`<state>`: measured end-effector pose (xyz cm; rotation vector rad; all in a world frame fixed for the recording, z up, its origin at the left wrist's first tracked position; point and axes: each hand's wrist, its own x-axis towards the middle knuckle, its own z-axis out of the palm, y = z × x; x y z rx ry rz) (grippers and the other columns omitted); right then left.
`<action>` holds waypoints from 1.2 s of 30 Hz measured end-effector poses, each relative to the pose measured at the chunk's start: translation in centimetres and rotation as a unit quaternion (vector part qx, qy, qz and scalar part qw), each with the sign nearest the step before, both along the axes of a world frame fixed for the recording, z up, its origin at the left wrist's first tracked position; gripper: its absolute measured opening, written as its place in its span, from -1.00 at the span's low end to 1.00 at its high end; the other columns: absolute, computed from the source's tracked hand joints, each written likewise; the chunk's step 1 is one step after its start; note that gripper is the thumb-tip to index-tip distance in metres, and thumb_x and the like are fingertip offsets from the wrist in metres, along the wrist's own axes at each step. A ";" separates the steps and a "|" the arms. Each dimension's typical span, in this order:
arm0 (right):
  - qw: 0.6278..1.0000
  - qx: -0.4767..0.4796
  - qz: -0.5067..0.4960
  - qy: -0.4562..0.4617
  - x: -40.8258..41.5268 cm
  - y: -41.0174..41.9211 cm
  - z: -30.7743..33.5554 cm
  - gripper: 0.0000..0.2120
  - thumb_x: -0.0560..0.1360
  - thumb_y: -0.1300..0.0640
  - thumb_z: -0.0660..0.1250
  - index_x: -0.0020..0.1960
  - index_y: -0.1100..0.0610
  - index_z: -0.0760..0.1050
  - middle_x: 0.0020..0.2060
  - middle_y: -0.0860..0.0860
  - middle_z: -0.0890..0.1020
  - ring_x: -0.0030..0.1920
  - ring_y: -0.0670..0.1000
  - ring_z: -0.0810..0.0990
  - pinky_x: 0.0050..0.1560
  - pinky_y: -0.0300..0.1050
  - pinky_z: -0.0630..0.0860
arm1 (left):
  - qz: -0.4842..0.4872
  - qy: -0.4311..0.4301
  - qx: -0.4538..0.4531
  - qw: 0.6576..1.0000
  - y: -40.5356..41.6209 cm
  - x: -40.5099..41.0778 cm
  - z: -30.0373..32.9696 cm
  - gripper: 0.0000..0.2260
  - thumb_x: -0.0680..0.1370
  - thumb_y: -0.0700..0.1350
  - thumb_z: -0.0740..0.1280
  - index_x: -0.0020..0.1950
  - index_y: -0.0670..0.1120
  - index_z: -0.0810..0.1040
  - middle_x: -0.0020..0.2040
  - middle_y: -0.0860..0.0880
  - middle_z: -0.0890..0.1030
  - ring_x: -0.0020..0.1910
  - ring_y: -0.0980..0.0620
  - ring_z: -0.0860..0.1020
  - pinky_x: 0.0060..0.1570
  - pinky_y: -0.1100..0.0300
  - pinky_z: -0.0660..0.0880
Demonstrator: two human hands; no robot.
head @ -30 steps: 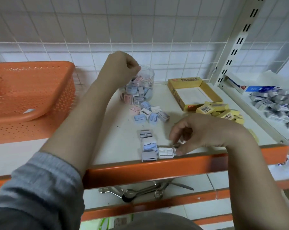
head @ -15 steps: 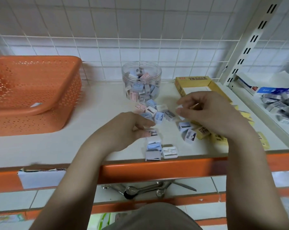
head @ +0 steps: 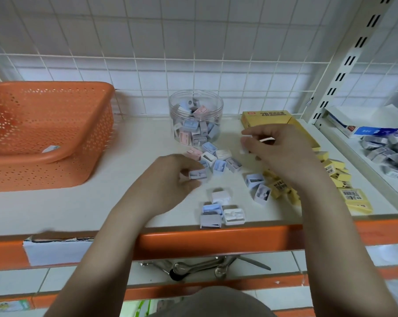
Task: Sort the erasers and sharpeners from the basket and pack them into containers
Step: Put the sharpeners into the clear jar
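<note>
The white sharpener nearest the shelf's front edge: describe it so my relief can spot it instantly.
Start at the orange front lip of the shelf. Just behind it, between the two forearms, sits a tight cluster of sharpeners. The white sharpener is the cluster's right-hand piece, beside a grey one and a blue one.

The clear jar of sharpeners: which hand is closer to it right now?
Right, narrowly. The right hand hovers just right of the clear jar, beside the yellow box. The left hand is nearer the shelf's front edge, pinching a sharpener.
</note>
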<state>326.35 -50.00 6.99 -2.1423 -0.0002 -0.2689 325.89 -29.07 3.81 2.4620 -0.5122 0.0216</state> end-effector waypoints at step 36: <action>0.966 -0.217 0.005 0.144 0.4 -0.1 0.1 -0.66 0.38 0.01 0.48 0.10 0.09 0.55 -0.02 -0.01 0.59 -0.03 -0.04 0.52 -0.15 -0.22 0.41 | 0.129 -0.143 -0.020 0.981 -0.2 10.1 6.2 -0.83 0.51 -0.15 0.33 0.09 -0.04 0.60 0.03 0.04 0.61 -0.11 0.16 0.51 -0.13 0.37 0.33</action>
